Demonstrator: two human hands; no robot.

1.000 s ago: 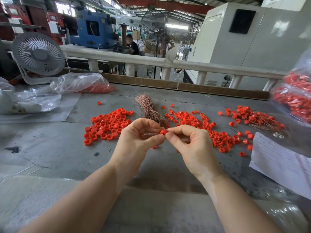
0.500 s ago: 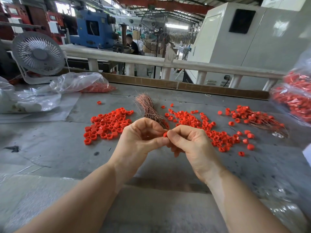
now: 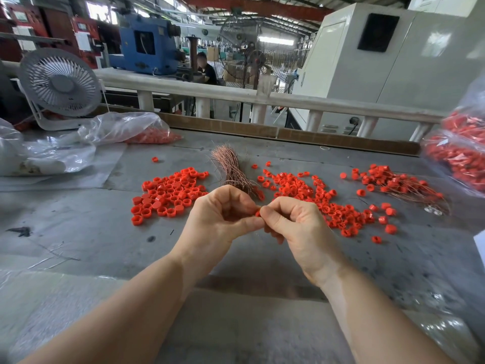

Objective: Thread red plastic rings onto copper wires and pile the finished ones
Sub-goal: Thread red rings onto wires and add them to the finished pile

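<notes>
My left hand (image 3: 223,219) and my right hand (image 3: 296,224) meet above the grey table (image 3: 78,232), fingertips together. Between them they pinch one small red ring (image 3: 257,213), mostly hidden by the fingers; any wire in it is too thin to see. Behind the hands lies a bundle of bare copper wires (image 3: 231,169). Loose red rings lie in one heap (image 3: 170,193) to the left and another (image 3: 315,195) to the right. A pile of rings threaded on wires (image 3: 393,179) sits further right.
Clear plastic bags (image 3: 123,130) with red parts lie at the back left, next to a small white fan (image 3: 60,85). A full bag of red parts (image 3: 459,153) stands at the right edge. A white sheet corner (image 3: 480,240) shows at right. A white railing (image 3: 236,95) runs behind the table.
My right fingers have curled tighter around the ring and both hands sit closer together. The white sheet at the right has slid almost out of view as the head shifted.
</notes>
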